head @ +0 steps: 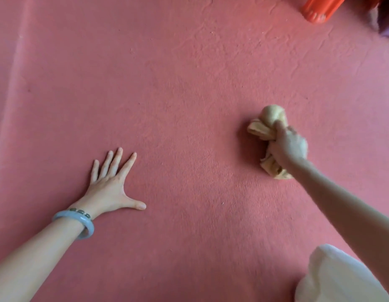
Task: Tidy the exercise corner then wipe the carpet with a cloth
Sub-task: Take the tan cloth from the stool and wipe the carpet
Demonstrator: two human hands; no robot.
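The pink-red carpet (189, 83) fills the whole view and lies under both hands, with a rumpled, wrinkled stretch up and ahead of the grip. Below the gripping arm, at the near right, sits a fold of white clothing (341, 277), probably the person's knee. Far ahead of the grip, at the top edge, stands an orange ribbed plastic object (319, 9); it is cut off, so I cannot tell what it is. The left hand (110, 184) is well to the left of the grip, pressed flat on the pile with fingers spread and straight, holding nothing and likely propping the body. The right hand (288, 147) has its fingers curled tight round a bunched yellow-tan cloth (261, 129), which bulges out ahead of and behind the fist and touches the carpet. A pale blue bangle (84, 223) circles the left wrist. This looks like the wiping step. The next stroke calls for steady downward pressure and a sweep across unwiped pile, perhaps toward the wrinkles, without dragging them up further.
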